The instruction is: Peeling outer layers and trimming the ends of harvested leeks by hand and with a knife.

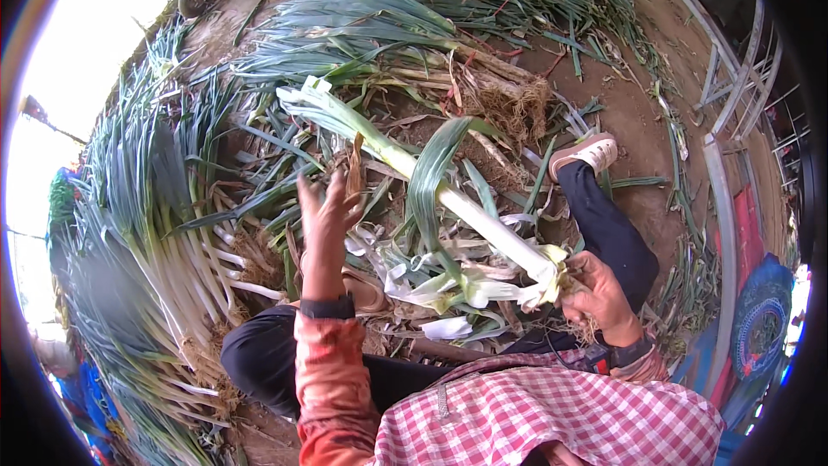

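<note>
- Holding the leek (487, 224), your right hand (601, 298) has its fingers bent around the root end; how tightly they press, I cannot tell.
- The leek is in the air in front of you, above the peelings, slanting from its root end near your right hand up to its cut green top at the far left.
- A broad green leaf (426, 181) bends over the stem in an arch and hangs down at the near side.
- Pale torn layers spread at the root end, just beside your right fingers.
- Your left hand (326, 211) is raised to the left of the leek, with the fingers spread wide, and I see nothing gripped in it. A dry brown leaf (355, 168) shows just beside its fingers; whether they touch, I cannot tell.
- Under the leek, peelings (397, 272) lie scattered on the soil, between your two shoes.
- To your left, a big heap (168, 250) of leeks lies with white stems and roots toward you.
- Beyond the leek, a bundle (345, 26) lies with its roots to the right; some red ties (454, 86) are near the roots.
- Over your lap is a checked cloth (535, 406), pink and white.
- At the far right stands a metal frame (718, 198).
</note>
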Action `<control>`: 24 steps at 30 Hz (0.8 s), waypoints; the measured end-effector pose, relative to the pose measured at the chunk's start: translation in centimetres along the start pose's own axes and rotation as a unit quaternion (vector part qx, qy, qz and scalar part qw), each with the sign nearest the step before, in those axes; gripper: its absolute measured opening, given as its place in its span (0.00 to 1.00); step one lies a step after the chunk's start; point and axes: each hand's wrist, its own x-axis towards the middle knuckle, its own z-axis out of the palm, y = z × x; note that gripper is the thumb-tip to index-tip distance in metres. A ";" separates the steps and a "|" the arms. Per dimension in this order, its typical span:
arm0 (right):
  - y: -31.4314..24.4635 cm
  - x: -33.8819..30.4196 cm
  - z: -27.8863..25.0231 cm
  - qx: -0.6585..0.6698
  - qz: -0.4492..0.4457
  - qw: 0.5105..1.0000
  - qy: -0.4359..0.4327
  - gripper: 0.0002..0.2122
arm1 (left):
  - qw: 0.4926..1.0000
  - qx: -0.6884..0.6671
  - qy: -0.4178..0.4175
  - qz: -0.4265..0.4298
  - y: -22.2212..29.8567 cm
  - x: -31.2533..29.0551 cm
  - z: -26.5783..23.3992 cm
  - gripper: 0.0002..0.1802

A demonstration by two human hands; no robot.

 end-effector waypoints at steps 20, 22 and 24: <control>1.4 1.4 2.2 -0.016 -0.004 1.000 0.013 0.16 | 0.989 -0.006 0.062 0.132 0.9 5.7 3.5 0.23; 0.7 1.7 2.1 0.020 -0.003 0.999 0.033 0.16 | 0.986 -0.100 0.017 0.129 0.7 7.3 6.0 0.12; 0.7 1.5 2.2 0.026 -0.024 0.999 0.034 0.16 | 0.916 0.069 0.108 0.379 1.2 10.1 0.1 0.12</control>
